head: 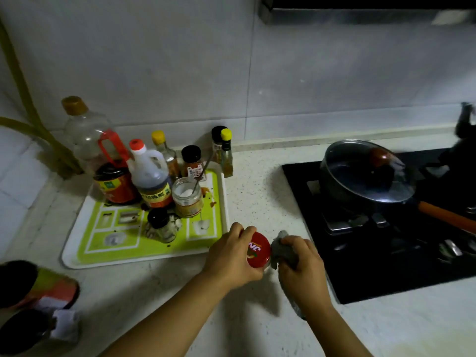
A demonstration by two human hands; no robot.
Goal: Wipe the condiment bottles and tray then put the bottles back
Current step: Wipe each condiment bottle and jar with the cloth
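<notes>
red-lidded jar (258, 250) | gripped by left hand (230, 256) | right hand (301, 266) clutches grey cloth (280, 247) against its side

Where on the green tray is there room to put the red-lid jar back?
The tray is free along its front edge, below the small black-cap jar, and at its front right corner beside the left hand. The back is crowded with bottles around the open salt jar. The counter between tray and stove is bare too.

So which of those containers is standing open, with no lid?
The short clear jar of white powder on the tray, a spoon handle sticking out; the others are capped.
</notes>
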